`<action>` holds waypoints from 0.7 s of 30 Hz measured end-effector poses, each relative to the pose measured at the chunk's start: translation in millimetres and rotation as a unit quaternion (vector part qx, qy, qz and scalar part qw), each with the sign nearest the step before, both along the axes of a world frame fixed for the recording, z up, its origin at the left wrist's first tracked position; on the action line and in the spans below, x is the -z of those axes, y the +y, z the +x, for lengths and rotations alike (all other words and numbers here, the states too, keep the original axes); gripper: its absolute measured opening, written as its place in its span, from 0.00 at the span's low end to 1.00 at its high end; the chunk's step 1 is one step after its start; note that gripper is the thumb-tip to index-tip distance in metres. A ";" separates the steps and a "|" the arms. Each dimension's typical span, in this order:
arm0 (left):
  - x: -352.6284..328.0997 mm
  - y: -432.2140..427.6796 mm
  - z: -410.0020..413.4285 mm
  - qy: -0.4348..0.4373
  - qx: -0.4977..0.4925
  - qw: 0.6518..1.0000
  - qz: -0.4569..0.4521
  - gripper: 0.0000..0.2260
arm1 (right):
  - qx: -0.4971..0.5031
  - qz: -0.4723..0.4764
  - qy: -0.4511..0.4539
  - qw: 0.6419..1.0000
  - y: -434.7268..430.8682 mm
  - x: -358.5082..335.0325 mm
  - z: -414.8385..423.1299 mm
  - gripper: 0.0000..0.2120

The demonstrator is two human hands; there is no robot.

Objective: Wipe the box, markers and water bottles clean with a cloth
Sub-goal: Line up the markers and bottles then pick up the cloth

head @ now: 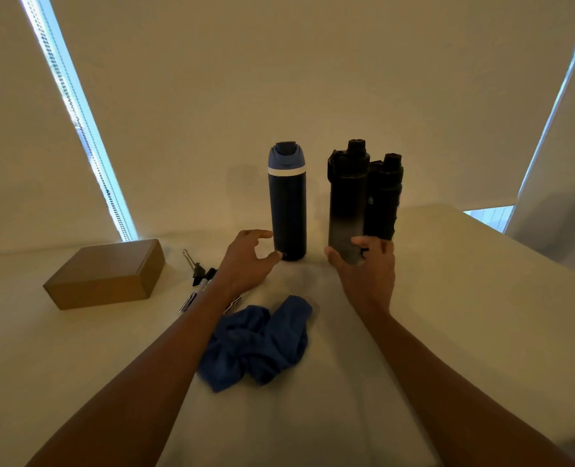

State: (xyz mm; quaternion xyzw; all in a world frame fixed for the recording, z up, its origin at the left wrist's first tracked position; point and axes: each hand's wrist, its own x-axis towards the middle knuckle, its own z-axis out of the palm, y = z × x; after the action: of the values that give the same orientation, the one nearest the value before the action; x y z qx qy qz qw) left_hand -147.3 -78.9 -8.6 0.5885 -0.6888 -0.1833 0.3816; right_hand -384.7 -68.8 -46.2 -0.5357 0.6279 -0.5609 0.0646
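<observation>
Three water bottles stand upright at the table's middle: a navy bottle with a blue lid, a black-to-grey bottle and a smaller black bottle behind it. My left hand is curved beside the navy bottle's base, thumb and fingers spread, fingertips at its side. My right hand grips the base of the black-to-grey bottle. A crumpled blue cloth lies between my forearms. A brown cardboard box lies at the left. Markers lie beside it, partly hidden by my left forearm.
A binder clip lies with the markers. The white table ends at the right edge. Drawn window blinds rise close behind the bottles.
</observation>
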 end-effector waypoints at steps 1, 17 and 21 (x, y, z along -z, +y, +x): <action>0.4 5.1 5.0 -0.001 -0.005 1.000 0.001 0.23 | -0.012 0.006 0.007 1.000 3.0 0.3 4.8 0.28; 7.0 51.1 109.2 0.052 -0.079 0.990 -0.104 0.19 | -0.248 0.022 0.035 0.968 -2.5 -6.0 105.8 0.22; 10.5 55.4 139.7 0.058 -0.081 0.987 -0.129 0.18 | -0.314 0.051 0.041 0.947 -15.2 -11.8 129.5 0.20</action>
State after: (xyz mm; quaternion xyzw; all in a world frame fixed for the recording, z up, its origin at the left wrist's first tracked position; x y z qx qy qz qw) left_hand -7.6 -23.5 -19.1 0.5761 -0.6337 -0.0952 0.5074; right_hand -255.3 -84.0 -34.4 -0.7243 0.4576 -0.4573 0.2386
